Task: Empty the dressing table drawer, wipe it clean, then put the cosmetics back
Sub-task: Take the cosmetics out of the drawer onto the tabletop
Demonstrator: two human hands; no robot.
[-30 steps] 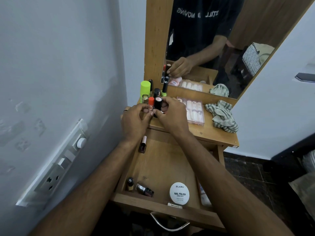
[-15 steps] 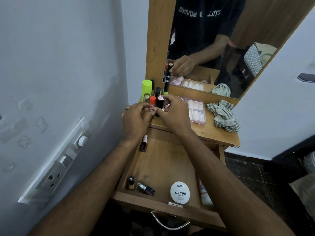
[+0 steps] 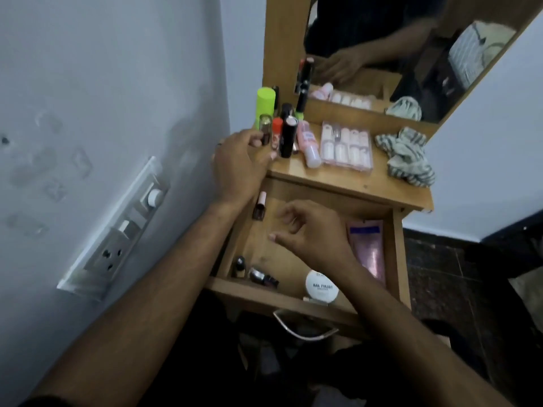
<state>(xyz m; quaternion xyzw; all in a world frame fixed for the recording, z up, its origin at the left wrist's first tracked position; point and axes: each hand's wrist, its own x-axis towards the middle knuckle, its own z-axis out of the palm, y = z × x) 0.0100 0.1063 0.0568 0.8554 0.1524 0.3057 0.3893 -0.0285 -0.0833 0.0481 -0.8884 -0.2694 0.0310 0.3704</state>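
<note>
1. We judge the step in hand to be emptying the drawer: several cosmetics already stand on the table top, and others lie in the drawer.
2. Our left hand is at the table edge, fingers loosely curled beside a small clear-capped bottle; whether it grips the bottle we cannot tell.
3. Our right hand hovers over the drawer, empty, fingers half spread.
4. We should lift next the nearest loose item, for instance the pink-capped bottle by the left wall, pinching it at the body rather than the cap.
5. We should place each piece upright and behind the front row, so that the tall black tube and orange-capped stick are not toppled.
6. Materials: the drawer is smooth bare wood; the round white nail polish jar is hard plastic with a flat lid; the pink tube looks soft and glossy.
7. The striped cloth is crumpled, soft fabric, lying ready at the right of the table top.
</note>
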